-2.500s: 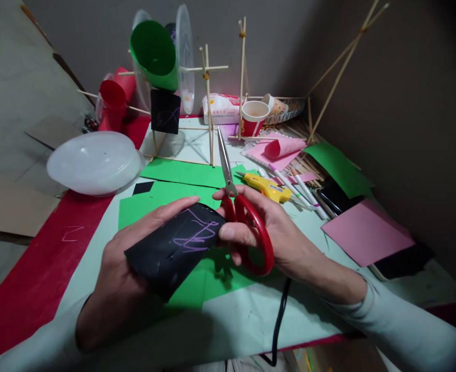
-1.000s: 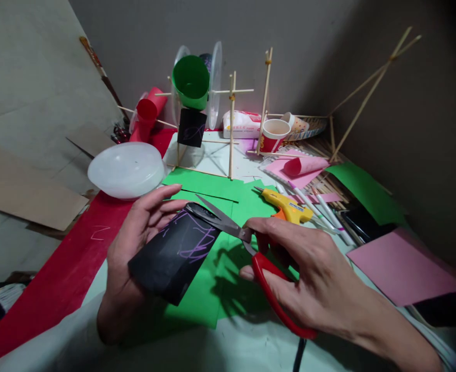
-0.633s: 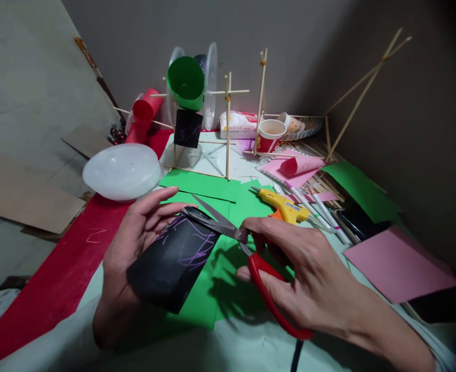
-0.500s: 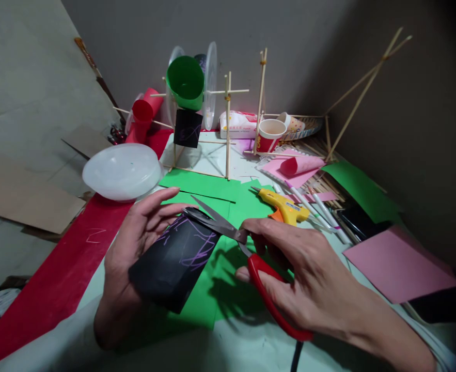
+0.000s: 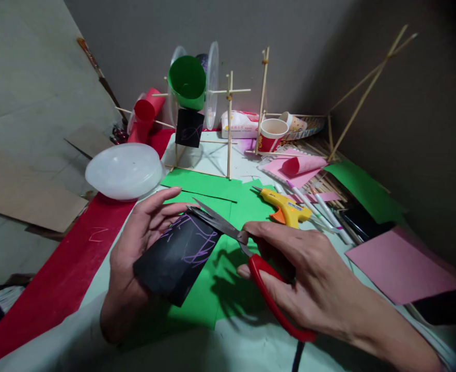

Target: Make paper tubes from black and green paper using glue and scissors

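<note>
My left hand (image 5: 138, 248) holds a black paper tube (image 5: 173, 261) with purple scribbles on its side. The fingers curl behind the tube, so part of the grip is hidden. In my right hand (image 5: 301, 274) is a pair of scissors (image 5: 258, 281) with red handles. Their blades lie slightly apart at the tube's upper rim, pointing up and left toward my left fingertips. Green paper sheets (image 5: 200, 310) lie on the table beneath both hands.
Behind my hands a yellow glue gun (image 5: 285, 206) lies among marker pens (image 5: 326, 209). A stick frame (image 5: 230, 129) carries a wheel of clear discs with a green paper cup (image 5: 188, 80). A translucent bowl (image 5: 123, 170) sits left; pink paper (image 5: 402, 263) lies right.
The scissor blades have closed partway at the tube's rim. The tube is tipped very slightly; both hands otherwise stay in nearly the same place.
</note>
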{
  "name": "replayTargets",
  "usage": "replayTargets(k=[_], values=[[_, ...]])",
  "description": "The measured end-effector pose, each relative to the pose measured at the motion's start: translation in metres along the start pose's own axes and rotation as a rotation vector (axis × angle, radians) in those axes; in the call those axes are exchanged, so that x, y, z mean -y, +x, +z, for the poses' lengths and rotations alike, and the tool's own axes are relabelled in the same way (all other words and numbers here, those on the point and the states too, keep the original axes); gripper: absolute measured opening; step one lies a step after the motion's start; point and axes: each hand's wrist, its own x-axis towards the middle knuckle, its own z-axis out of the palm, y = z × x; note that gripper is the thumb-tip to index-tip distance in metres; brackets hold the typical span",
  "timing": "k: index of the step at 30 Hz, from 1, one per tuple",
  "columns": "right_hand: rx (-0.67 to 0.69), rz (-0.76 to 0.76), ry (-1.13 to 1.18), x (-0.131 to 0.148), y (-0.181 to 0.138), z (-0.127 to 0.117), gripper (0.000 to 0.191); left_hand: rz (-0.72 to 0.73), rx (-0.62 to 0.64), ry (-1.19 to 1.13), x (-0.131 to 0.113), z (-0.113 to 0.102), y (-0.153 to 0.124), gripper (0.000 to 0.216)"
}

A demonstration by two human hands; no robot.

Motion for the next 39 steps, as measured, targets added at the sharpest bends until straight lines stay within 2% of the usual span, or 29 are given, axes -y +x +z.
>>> replayTargets(k=[5,10,18,23,31,35,39], values=[[0.004,0.004,0.000,-0.001,0.000,0.002,0.008,0.050,0.053,0.038,0.004,-0.002,-0.001,0.032],[0.012,0.005,-0.030,-0.001,-0.002,0.002,0.006,0.004,0.061,0.086,0.002,-0.004,-0.001,0.033],[0.089,0.021,-0.039,-0.002,-0.002,0.000,0.003,0.036,0.106,0.083,0.002,-0.004,-0.001,0.032],[0.132,0.035,-0.041,-0.003,-0.002,-0.001,0.008,0.080,0.129,0.213,0.007,-0.012,0.000,0.044],[0.182,0.084,-0.045,-0.001,-0.002,-0.004,0.005,0.113,0.166,0.320,0.011,-0.017,0.001,0.046],[0.215,0.090,-0.053,0.000,0.000,-0.006,0.013,0.163,0.189,0.381,0.012,-0.018,0.002,0.050],[0.151,0.058,-0.050,-0.003,0.003,-0.006,0.011,0.198,0.204,0.399,0.013,-0.020,0.003,0.050]])
